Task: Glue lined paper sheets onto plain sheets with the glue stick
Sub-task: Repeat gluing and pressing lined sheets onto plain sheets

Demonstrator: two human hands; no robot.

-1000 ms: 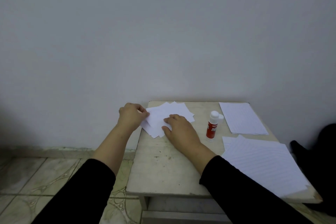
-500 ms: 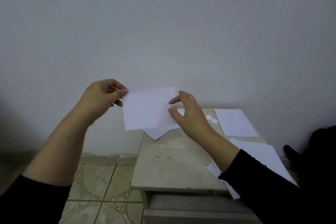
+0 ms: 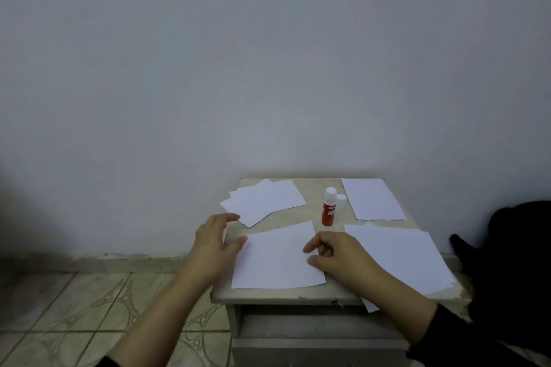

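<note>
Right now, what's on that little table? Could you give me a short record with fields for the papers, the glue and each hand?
plain sheet: flat at the front of the table, between the hands
left hand: fingers relaxed, at the sheet's left edge
right hand: fingers loosely curled, resting on the sheet's right edge
glue stick: upright, cap off beside it
small sheets: fanned pile, back left
lined sheets: stack at front right
back right stack: paper, lines unclear

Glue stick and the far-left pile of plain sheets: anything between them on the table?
No. In the head view, bare tabletop separates the glue stick from the plain-sheet pile. Its white cap lies on the stick's other side.
</note>
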